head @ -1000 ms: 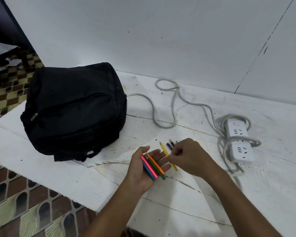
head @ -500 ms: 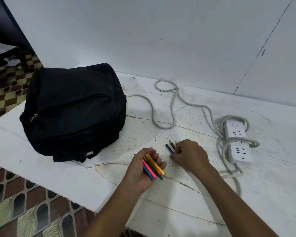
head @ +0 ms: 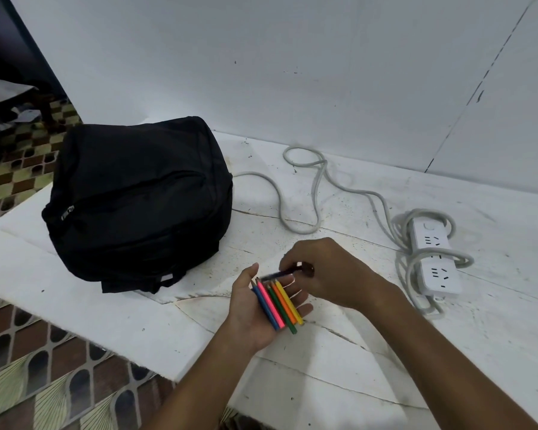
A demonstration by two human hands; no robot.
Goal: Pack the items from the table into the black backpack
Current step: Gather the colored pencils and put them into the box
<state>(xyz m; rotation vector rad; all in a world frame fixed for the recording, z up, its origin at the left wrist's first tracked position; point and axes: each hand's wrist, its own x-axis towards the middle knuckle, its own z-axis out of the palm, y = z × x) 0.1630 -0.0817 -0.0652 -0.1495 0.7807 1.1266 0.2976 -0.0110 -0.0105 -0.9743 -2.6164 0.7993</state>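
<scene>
Coloured pencils (head: 277,305): five (blue, pink, green, orange, yellow) lie side by side across the upturned palm of the left hand (head: 255,315), tips pointing away from the person. Left fingers (head: 295,297) nearly straight beneath them, thumb alongside the blue one.

Dark pencils (head: 288,272): blurred, count unclear, pinched in the curled fingers of the right hand (head: 326,271), held crosswise just above the tips of the five, near the left fingertips.

Both hands hover over the white counter (head: 339,361).

Black backpack (head: 137,203): on the counter to the left, well apart from the hands, zipped shut.

White power strip (head: 435,259), cord looped round it, lies to the right.
</scene>
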